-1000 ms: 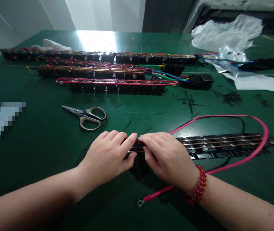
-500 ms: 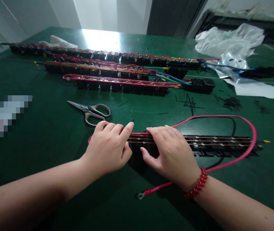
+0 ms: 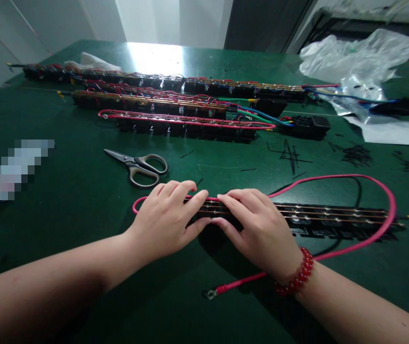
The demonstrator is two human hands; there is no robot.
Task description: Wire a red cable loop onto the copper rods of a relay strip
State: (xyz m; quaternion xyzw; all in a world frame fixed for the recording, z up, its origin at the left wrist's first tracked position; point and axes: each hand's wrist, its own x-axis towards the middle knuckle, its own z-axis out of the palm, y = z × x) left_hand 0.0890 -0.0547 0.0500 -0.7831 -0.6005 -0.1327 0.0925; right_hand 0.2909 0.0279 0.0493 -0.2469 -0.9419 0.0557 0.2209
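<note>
A long black strip with thin copper-coloured rods (image 3: 337, 220) lies across the table in front of me. A red cable (image 3: 392, 205) runs along its far edge, loops at the right end and comes back to a metal ring terminal (image 3: 210, 294) near me. My left hand (image 3: 170, 217) grips the strip's left part, fingers over the far side at the cable and thumb on the near side. Close beside it, my right hand (image 3: 256, 227) holds the strip and cable the same way. The thumb tips nearly touch. My palms hide much of the strip's left half.
Scissors (image 3: 141, 167) lie beyond my left hand. Several similar wired strips (image 3: 186, 125) stretch across the table behind. Black offcuts (image 3: 355, 155) are scattered at the right, near clear plastic bags (image 3: 358, 57) and white paper (image 3: 391, 134). A blurred-out item (image 3: 17, 167) lies far left.
My left thumb and index finger have moved right along the strip and closed in toward my right hand. The cable's loop keeps its shape. The whole view has shifted slightly.
</note>
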